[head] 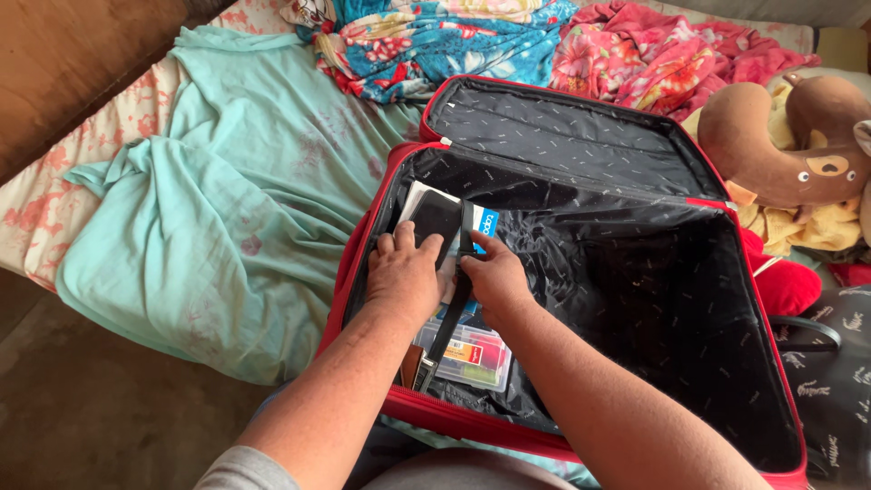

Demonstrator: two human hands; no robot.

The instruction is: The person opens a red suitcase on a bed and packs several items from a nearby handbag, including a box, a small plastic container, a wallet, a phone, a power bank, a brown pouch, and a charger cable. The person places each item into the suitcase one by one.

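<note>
inside the red suitcase, at its left end, the left hand lies flat, fingers pressing a black pouch; the right hand pinches the black strap beside it.

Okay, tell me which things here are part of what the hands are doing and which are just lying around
In use:
left hand
right hand
black strap
flat black item
clear plastic box
red suitcase

Lying about:
mint green cloth
blue floral cloth
pink floral cloth
brown plush toy
dark patterned bag
</note>
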